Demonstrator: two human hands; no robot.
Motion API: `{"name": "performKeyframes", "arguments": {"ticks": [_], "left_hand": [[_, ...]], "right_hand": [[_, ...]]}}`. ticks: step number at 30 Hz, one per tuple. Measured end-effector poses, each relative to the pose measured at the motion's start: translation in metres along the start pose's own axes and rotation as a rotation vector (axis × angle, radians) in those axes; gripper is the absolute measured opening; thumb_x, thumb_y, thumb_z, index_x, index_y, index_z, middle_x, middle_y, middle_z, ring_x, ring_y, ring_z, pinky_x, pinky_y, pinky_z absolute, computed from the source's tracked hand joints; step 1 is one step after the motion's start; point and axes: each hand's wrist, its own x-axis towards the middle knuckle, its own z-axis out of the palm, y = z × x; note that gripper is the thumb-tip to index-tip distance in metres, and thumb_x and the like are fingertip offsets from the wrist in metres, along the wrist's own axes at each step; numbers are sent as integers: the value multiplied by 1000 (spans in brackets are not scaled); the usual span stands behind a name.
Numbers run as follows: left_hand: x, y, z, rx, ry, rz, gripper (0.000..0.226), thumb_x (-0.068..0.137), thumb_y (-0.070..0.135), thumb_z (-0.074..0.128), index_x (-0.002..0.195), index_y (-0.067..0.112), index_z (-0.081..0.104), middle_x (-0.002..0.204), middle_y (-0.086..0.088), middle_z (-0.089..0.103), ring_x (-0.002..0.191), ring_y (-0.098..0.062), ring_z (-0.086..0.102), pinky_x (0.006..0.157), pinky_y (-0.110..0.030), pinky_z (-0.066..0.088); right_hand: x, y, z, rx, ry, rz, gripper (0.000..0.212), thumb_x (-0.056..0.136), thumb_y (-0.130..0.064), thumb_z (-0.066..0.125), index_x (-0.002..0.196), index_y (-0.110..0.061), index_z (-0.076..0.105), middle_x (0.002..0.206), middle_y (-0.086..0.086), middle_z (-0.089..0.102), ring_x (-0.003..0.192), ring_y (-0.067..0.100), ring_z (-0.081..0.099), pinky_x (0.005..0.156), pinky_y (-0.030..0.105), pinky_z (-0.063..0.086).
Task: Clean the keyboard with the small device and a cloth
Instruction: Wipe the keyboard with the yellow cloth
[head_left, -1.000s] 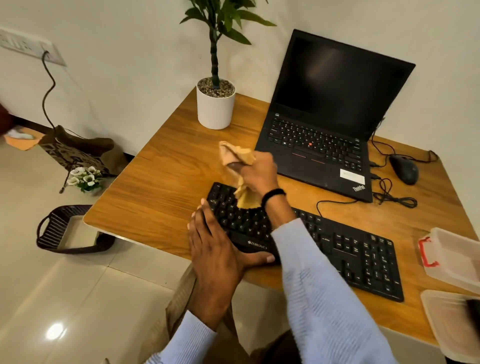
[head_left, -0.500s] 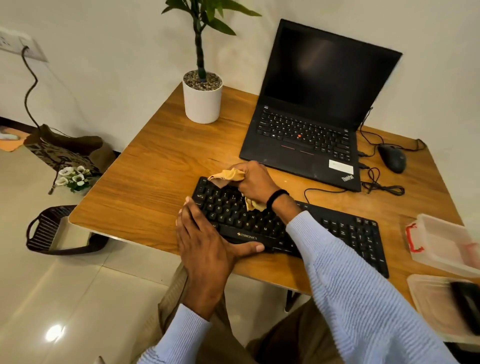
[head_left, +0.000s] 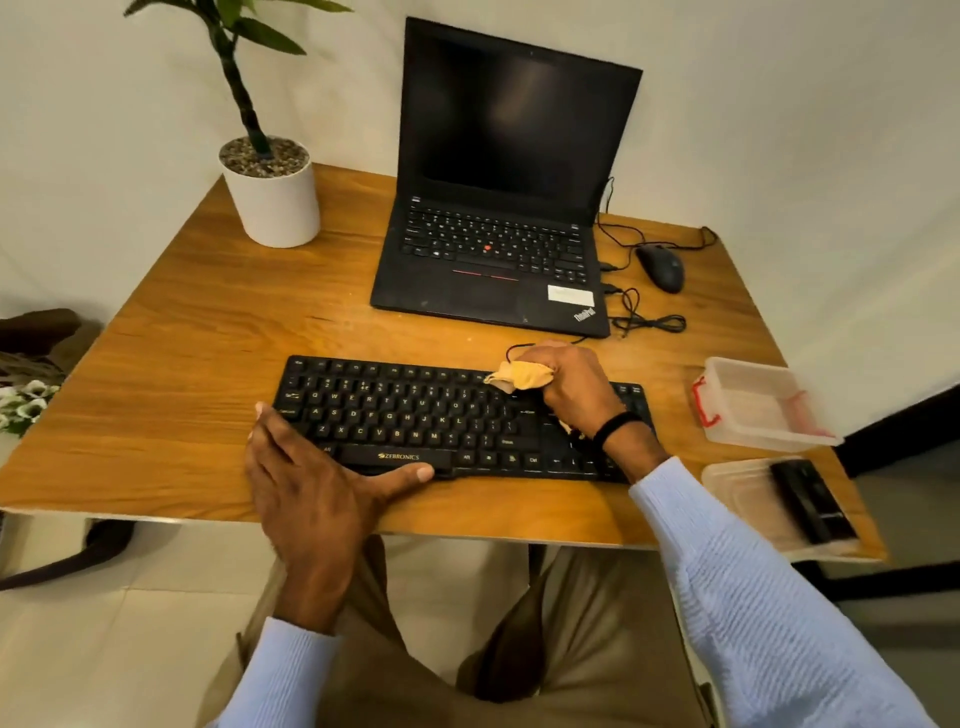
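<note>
I am working the right hand (head_left: 576, 389) over the right-centre of the black Zebronics keyboard (head_left: 415, 415). Its fingers are curling tight around a bunched tan cloth (head_left: 522, 375), and a wad of it is poking out on the thumb side onto the upper key rows. I am bracing with the left hand (head_left: 306, 478): fingers straight and flat at the keyboard's front-left corner, thumb stretching along the front edge below the space bar, gripping nothing. The keyboard is lying across the near part of the wooden desk (head_left: 208, 338), in front of the open ThinkPad laptop (head_left: 498, 234).

I am worrying about three things from here:
- **Swing:** the brace is sitting at one end only, so a hard wipe could be swinging the far end toward the clear plastic box (head_left: 753, 410) near it.
- **Snag:** the thin keyboard cable (head_left: 514, 349) is looping up just behind the knuckles, where the cloth could be snagging it.
- **Keycaps:** a wad pressed too hard may be catching a keycap edge.

What I am taking to be the small device (head_left: 810, 499), a dark oblong, is lying on a clear lid (head_left: 737, 483) near the desk's front-right corner. It is too blurred for me to be making out details. The right wrist and sleeve are covering part of the arrow keys and number pad. I am not seeing how much cloth is lying under the palm.
</note>
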Motion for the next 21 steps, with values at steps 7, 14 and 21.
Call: {"name": "performKeyframes", "arguments": {"ticks": [7,14,21], "left_hand": [[1,0,0,15,12,46,159,35,89,67,155,3,8,154,-27,25,140,-45,26,117,-55,25],[2,-2,0,40,19,98,156,38,86,68,153,0,10,152,-31,27,138,-49,29,115,-59,26],[1,-2,1,43,27,109,154,38,86,67,153,0,12,150,-31,28,136,-48,30,115,-59,27]], "right_hand": [[-44,4,0,-306,254,432,30,87,7,56,113,-4,66,115,15,64,107,27,59,95,31,47],[-33,-58,44,-192,275,324,39,88,7,50,124,-6,60,122,14,62,115,27,55,102,34,44],[-68,19,-40,-241,389,593,38,86,7,57,120,-8,65,117,15,67,108,30,61,92,34,48]]}}
